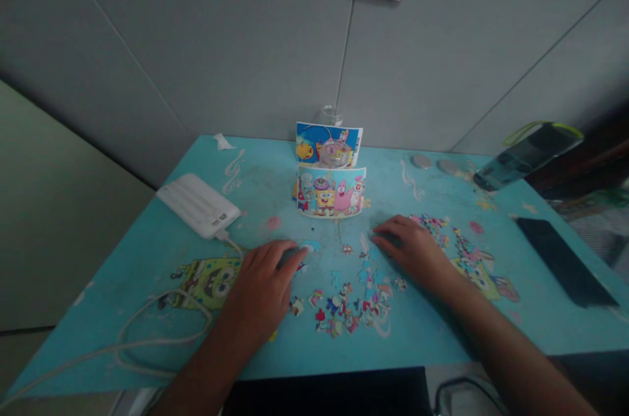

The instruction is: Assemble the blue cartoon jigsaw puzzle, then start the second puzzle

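Note:
My left hand (pixel 265 282) rests on the blue table covering, with thumb and fingers closed on a light-blue puzzle piece (pixel 310 245). Across from it, my right hand (pixel 410 245) pinches a small pale puzzle piece (pixel 371 232), mostly hidden by the fingertips. Between the hands lie a lone puzzle piece (pixel 347 249) and several light-blue pieces (pixel 366 275). Nearer to me is a loose heap of mixed-colour puzzle pieces (pixel 339 308). A curved cartoon picture card (pixel 331 193) stands upright behind the hands.
Another card (pixel 304 144) leans behind with a clear container (pixel 335 152). At left lies a white power bank (pixel 199 205) with a looping cable (pixel 147 344). More puzzle pieces (pixel 466 249), a dark phone (pixel 565 262), round lids (pixel 447 167) and a bottle (pixel 528 155) occupy the right side.

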### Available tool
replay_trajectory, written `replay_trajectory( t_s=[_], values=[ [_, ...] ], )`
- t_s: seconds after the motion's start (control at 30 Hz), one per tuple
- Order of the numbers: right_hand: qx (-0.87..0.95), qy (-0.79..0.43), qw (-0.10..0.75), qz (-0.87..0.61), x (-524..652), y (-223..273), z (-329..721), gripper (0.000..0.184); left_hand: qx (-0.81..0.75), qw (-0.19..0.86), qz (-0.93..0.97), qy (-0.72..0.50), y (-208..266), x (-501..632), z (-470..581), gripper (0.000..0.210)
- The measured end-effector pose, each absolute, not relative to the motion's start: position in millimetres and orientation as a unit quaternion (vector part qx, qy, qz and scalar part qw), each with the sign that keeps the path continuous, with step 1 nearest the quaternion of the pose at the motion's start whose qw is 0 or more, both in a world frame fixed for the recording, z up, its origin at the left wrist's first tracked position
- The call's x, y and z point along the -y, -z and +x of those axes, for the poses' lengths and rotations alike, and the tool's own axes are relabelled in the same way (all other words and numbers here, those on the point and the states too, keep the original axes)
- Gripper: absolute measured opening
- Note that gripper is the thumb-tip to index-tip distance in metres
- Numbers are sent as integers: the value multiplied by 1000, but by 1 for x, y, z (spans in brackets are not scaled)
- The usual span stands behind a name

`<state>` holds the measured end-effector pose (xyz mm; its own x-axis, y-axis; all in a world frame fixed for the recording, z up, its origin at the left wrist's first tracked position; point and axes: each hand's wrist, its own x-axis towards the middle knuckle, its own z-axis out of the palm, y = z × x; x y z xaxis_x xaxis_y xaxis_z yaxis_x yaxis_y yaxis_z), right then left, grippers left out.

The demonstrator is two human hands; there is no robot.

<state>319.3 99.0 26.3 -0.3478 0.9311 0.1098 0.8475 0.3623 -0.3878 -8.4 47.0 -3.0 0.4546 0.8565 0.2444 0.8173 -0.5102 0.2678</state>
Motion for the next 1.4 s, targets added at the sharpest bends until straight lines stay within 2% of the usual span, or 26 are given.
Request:
replay_trajectory(
  t_s=[0.17, 0.5, 0.63, 0.8, 1.03, 1.4],
  values=[
    [849, -88, 147, -499, -102, -35, 316, 24, -496, 61, 848, -176, -2, -47, -6, 52],
    [956, -137, 127, -227, -124, -45, 268, 24, -498, 63, 847, -174, 0, -46, -6, 52],
    [967, -125, 133, -179, -135, -38, 265, 24, -496, 58, 848, -177, -1, -47, -6, 53],
    [944, -137, 172, -247, -134, -35, 272, 25, -494, 57, 849, -180, -2, -47, -5, 52],
    [909, -150, 171, -349, -120, -30, 266, 30, -498, 64, 848, -171, -2, -47, -6, 54],
    [873, -188, 207, -399, -125, -42, 284, 22, -497, 57, 849, -171, -2, -47, -6, 51]
  ],
)
